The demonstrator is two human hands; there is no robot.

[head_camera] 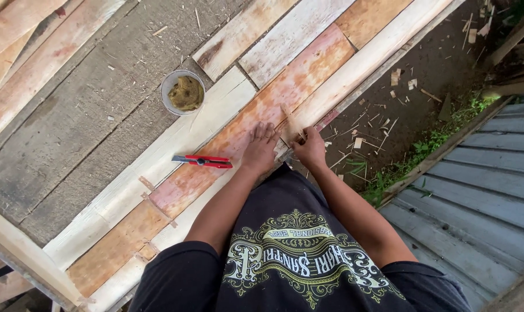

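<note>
Currently, the left hand [260, 149] lies flat, palm down and fingers spread, on a reddish-stained plank [262, 110] that runs diagonally across the work surface. The right hand [310, 148] sits just beside it, its fingers closed around a thin wooden sliver [289, 120] (a pale splinter-like strip) that stands along the seam between the reddish plank and the pale plank [377, 52] next to it. The lower end of the sliver is hidden inside the grip.

A red-and-black utility knife [202, 161] lies on the boards near the left hand, not touching it. Farther up, a small round container [183, 92] holding a yellowish-brown fibrous mass rests on a white plank [163, 156], well apart from both hands. Grey weathered boards [71, 133] occupy the left portion of the surface.

Wood chips [396, 77] and offcuts are scattered over the dark soil to the right of the planks. Grey corrugated sheeting [493, 185] lies at the lower right, bordered by a strip of green weeds [423, 150].
</note>
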